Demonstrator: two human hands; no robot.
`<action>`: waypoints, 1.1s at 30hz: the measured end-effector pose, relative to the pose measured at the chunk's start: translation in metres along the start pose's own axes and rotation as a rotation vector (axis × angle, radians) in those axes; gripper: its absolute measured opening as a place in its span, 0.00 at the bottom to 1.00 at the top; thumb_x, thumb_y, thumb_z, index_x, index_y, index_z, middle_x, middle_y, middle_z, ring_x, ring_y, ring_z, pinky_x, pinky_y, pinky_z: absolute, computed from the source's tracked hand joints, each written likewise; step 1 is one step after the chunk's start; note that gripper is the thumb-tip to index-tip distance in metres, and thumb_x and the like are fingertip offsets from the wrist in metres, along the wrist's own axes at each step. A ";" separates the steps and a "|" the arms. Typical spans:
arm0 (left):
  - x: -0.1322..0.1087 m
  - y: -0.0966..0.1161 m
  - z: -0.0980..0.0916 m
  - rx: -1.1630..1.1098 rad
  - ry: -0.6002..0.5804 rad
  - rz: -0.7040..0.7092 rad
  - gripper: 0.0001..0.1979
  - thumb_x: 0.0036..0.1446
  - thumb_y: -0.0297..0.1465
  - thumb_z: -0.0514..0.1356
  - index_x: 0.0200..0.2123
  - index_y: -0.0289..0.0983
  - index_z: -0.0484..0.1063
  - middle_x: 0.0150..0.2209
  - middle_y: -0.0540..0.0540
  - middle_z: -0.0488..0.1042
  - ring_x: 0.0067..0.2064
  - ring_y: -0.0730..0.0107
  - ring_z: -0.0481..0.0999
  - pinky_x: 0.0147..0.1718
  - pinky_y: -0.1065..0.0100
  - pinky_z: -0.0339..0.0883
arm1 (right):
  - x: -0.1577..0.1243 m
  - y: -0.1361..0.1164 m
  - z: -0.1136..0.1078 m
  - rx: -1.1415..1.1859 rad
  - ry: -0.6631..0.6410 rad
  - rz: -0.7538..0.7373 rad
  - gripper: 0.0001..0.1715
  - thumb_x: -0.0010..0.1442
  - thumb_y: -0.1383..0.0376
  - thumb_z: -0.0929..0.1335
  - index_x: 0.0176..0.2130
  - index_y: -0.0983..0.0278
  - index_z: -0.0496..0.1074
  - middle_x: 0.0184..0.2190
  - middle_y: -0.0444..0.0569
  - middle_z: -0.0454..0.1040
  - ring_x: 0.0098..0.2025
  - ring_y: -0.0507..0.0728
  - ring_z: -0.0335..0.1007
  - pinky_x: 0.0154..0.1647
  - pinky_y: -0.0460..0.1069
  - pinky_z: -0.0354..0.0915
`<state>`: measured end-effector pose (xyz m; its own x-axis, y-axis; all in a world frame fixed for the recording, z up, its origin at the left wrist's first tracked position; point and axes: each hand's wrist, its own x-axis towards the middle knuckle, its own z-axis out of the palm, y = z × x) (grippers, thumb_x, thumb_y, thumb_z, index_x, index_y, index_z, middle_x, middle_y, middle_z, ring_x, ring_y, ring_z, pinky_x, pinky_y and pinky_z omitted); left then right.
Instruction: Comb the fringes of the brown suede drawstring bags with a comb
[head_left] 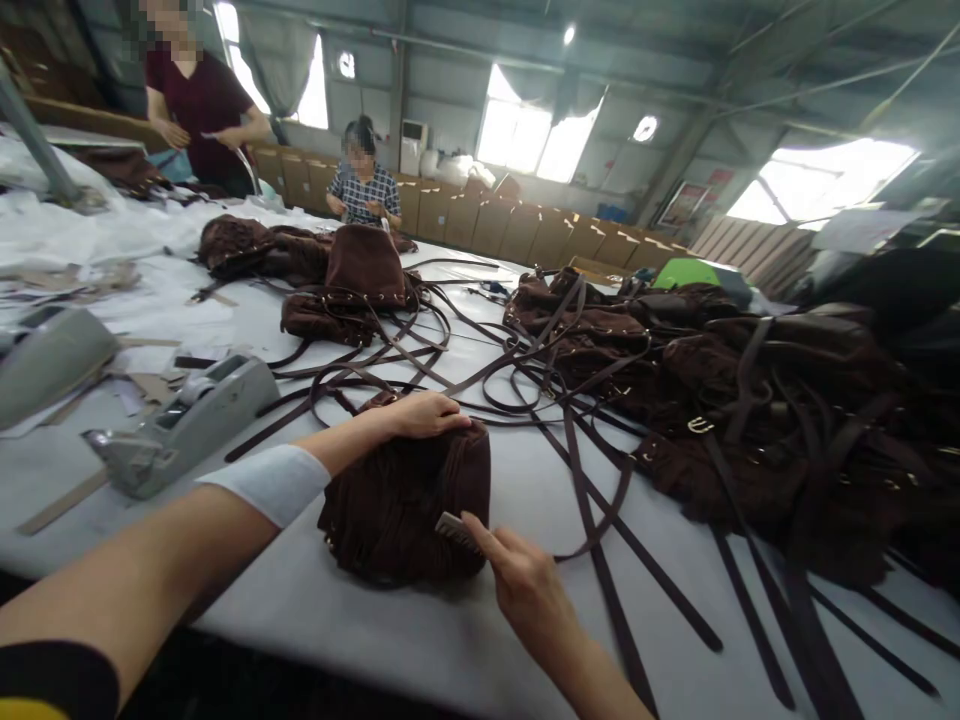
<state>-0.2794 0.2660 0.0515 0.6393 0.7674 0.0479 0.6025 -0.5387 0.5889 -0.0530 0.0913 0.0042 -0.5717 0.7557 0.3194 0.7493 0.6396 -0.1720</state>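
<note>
A dark brown suede-like bag (405, 500) with gathered folds and small metal fittings sits on the white table in front of me. My left hand (429, 414) grips its upper edge, fingers curled over the far side and partly hidden. In my right hand (525, 575) is a small brush (457, 530) with a pale back, its toothed or bristled side against the bag's lower right face. The index finger stretches along the brush. Long dark straps (525, 400) lie tangled just beyond the bag.
A heap of brown bags (720, 400) with trailing straps fills the right side. More bags (360, 275) lie farther back. Grey tape dispensers (187, 425) and paper scraps are at left. Two people (365, 185) work across the table, before a row of cardboard panels (517, 220).
</note>
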 end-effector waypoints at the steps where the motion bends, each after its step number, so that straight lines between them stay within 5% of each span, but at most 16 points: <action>1: -0.003 0.006 -0.005 -0.043 0.007 -0.008 0.23 0.61 0.47 0.52 0.28 0.34 0.74 0.25 0.49 0.70 0.28 0.69 0.67 0.28 0.71 0.56 | -0.010 0.001 0.001 -0.019 0.009 -0.022 0.33 0.60 0.81 0.56 0.60 0.64 0.65 0.26 0.44 0.69 0.25 0.52 0.66 0.28 0.45 0.63; 6: -0.020 0.052 -0.049 -0.287 -0.058 -0.305 0.23 0.55 0.49 0.57 0.24 0.34 0.74 0.19 0.50 0.66 0.21 0.72 0.61 0.21 0.69 0.53 | -0.028 0.005 -0.052 -0.010 0.024 -0.168 0.28 0.65 0.77 0.57 0.59 0.60 0.65 0.29 0.46 0.72 0.29 0.53 0.67 0.32 0.48 0.64; 10: -0.028 0.100 -0.072 -0.395 -0.130 -0.420 0.19 0.54 0.46 0.60 0.27 0.33 0.76 0.23 0.47 0.71 0.22 0.71 0.65 0.20 0.70 0.55 | 0.008 -0.001 -0.119 0.082 0.299 -0.106 0.28 0.66 0.75 0.59 0.62 0.57 0.60 0.37 0.48 0.73 0.38 0.53 0.69 0.38 0.49 0.66; 14: -0.028 0.138 -0.072 -0.285 -0.155 -0.381 0.19 0.54 0.44 0.61 0.22 0.34 0.74 0.20 0.49 0.69 0.21 0.72 0.63 0.20 0.70 0.52 | 0.052 -0.012 -0.151 -0.200 0.246 -0.214 0.22 0.68 0.72 0.58 0.57 0.60 0.68 0.33 0.48 0.72 0.35 0.54 0.66 0.37 0.49 0.64; 18: -0.028 0.151 -0.062 -0.207 -0.151 -0.290 0.19 0.54 0.43 0.60 0.20 0.35 0.73 0.19 0.51 0.67 0.22 0.72 0.62 0.21 0.70 0.51 | 0.056 -0.022 -0.147 -0.371 0.126 -0.237 0.20 0.64 0.72 0.63 0.54 0.61 0.70 0.31 0.47 0.71 0.34 0.55 0.65 0.34 0.49 0.61; 27: -0.019 0.146 -0.051 -0.175 -0.060 -0.270 0.21 0.52 0.43 0.59 0.15 0.36 0.65 0.15 0.52 0.60 0.19 0.73 0.56 0.19 0.68 0.46 | -0.002 -0.028 -0.116 -0.325 -0.171 -0.109 0.31 0.54 0.80 0.63 0.54 0.58 0.69 0.33 0.46 0.72 0.33 0.56 0.67 0.29 0.49 0.59; 33: -0.015 0.128 -0.044 -0.098 -0.004 -0.226 0.23 0.54 0.41 0.58 0.13 0.37 0.61 0.13 0.53 0.54 0.18 0.75 0.53 0.19 0.67 0.44 | -0.035 -0.034 -0.087 0.058 -0.065 -0.117 0.31 0.58 0.77 0.57 0.58 0.62 0.66 0.30 0.48 0.72 0.30 0.55 0.67 0.30 0.48 0.61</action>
<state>-0.2332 0.2007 0.1619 0.4955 0.8632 -0.0965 0.6813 -0.3174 0.6596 -0.0291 0.0312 0.0803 -0.6760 0.6816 0.2801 0.6565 0.7297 -0.1913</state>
